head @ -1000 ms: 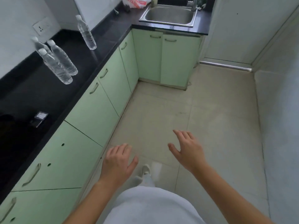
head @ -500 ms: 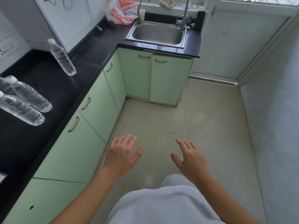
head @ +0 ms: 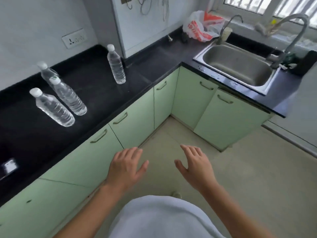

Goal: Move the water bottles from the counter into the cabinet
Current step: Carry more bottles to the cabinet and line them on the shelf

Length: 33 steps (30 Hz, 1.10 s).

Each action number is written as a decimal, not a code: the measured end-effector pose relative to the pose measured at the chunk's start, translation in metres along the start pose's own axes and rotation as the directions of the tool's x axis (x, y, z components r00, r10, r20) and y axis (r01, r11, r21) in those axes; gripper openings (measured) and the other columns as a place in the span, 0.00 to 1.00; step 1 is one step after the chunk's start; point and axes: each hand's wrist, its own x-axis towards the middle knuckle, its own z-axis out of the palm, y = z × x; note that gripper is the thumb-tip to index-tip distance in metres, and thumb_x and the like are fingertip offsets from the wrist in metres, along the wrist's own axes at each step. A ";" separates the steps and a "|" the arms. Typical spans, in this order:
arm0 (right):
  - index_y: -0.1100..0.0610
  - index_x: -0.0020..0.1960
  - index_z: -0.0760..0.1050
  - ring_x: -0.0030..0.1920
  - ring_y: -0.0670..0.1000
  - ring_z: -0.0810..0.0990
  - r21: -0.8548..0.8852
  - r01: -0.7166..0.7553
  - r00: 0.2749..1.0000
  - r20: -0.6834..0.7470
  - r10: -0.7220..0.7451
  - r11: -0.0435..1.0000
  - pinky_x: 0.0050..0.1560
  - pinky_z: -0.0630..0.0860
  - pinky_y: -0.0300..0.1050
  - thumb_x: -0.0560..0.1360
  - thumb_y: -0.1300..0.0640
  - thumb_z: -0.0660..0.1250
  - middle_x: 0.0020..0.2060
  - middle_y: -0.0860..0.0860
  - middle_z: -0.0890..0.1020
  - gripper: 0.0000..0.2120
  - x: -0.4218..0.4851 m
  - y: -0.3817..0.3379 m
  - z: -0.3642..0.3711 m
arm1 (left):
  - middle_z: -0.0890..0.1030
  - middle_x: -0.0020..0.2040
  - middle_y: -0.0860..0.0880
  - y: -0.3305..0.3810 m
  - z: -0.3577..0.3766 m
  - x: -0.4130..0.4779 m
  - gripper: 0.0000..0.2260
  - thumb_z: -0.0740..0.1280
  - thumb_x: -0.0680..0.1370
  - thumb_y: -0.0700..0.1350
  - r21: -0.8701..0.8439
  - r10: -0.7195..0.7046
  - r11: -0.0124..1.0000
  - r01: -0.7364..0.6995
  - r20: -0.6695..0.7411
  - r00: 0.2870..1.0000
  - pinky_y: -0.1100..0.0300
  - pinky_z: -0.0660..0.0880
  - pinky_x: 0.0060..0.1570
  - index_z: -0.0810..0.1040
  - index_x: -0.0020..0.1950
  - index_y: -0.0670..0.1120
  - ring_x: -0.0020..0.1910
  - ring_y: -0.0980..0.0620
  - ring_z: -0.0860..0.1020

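While both hands hovered empty over the floor, fingers spread, four upright water bottles [head: 54, 107] stood on the black counter [head: 96, 93], up and to the left. The left hand [head: 126, 166] was nearer them than the right hand [head: 194, 166]; the cabinet doors [head: 82, 162] below were closed.

Four water bottles [head: 115, 65] on black counter [head: 96, 93]
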 end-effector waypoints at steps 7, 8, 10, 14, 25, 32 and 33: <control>0.56 0.73 0.70 0.66 0.55 0.73 -0.012 0.360 0.923 0.153 -0.354 0.933 0.63 0.73 0.51 0.78 0.37 0.55 0.65 0.51 0.79 0.32 0.128 -0.051 0.010 | 0.83 0.56 0.47 -0.043 -0.011 -0.007 0.22 0.58 0.80 0.59 0.000 -0.372 0.928 0.373 -0.078 0.925 0.50 0.77 0.48 0.81 0.58 0.43 0.51 0.43 0.82; 0.56 0.74 0.70 0.67 0.55 0.73 -0.005 0.394 0.907 0.165 -0.387 0.919 0.63 0.72 0.51 0.78 0.37 0.56 0.66 0.50 0.78 0.32 0.143 -0.062 0.014 | 0.83 0.56 0.47 -0.051 -0.011 -0.006 0.22 0.58 0.80 0.59 -0.001 -0.408 0.912 0.410 -0.082 0.909 0.50 0.77 0.48 0.81 0.58 0.43 0.51 0.43 0.82; 0.56 0.74 0.69 0.68 0.54 0.73 -0.004 0.453 0.878 0.177 -0.445 0.891 0.65 0.71 0.50 0.78 0.37 0.57 0.67 0.50 0.78 0.31 0.169 -0.083 0.023 | 0.83 0.57 0.47 -0.069 -0.011 -0.002 0.23 0.57 0.80 0.59 0.003 -0.466 0.884 0.468 -0.093 0.880 0.50 0.77 0.50 0.81 0.59 0.44 0.52 0.43 0.82; 0.54 0.75 0.68 0.70 0.53 0.71 0.018 0.471 0.865 0.185 -0.466 0.882 0.67 0.71 0.50 0.77 0.36 0.54 0.69 0.48 0.76 0.33 0.209 -0.113 0.038 | 0.82 0.58 0.47 -0.112 -0.005 0.024 0.24 0.58 0.80 0.59 -0.022 -0.511 0.858 0.512 -0.124 0.851 0.49 0.76 0.51 0.81 0.60 0.43 0.53 0.43 0.81; 0.56 0.73 0.70 0.67 0.53 0.74 0.036 0.356 0.923 0.140 -0.358 0.934 0.64 0.73 0.50 0.78 0.38 0.59 0.65 0.49 0.79 0.31 0.281 -0.118 0.050 | 0.82 0.57 0.46 -0.187 -0.012 0.133 0.23 0.59 0.80 0.58 -0.032 -0.415 0.909 0.416 -0.173 0.893 0.48 0.77 0.49 0.81 0.61 0.42 0.51 0.42 0.81; 0.56 0.72 0.72 0.65 0.54 0.75 0.075 0.373 0.911 0.158 -0.380 0.925 0.62 0.74 0.49 0.77 0.39 0.60 0.64 0.50 0.80 0.30 0.348 -0.123 0.066 | 0.82 0.58 0.46 -0.205 -0.002 0.164 0.23 0.58 0.81 0.58 -0.033 -0.483 0.874 0.484 -0.161 0.861 0.48 0.77 0.50 0.80 0.61 0.42 0.53 0.43 0.81; 0.56 0.73 0.71 0.66 0.54 0.75 0.090 0.379 0.906 0.164 -0.389 0.921 0.63 0.73 0.49 0.77 0.41 0.62 0.65 0.50 0.79 0.29 0.361 -0.123 0.068 | 0.82 0.58 0.46 -0.207 -0.001 0.169 0.23 0.58 0.81 0.58 -0.031 -0.503 0.863 0.504 -0.157 0.850 0.48 0.77 0.50 0.80 0.61 0.42 0.53 0.43 0.81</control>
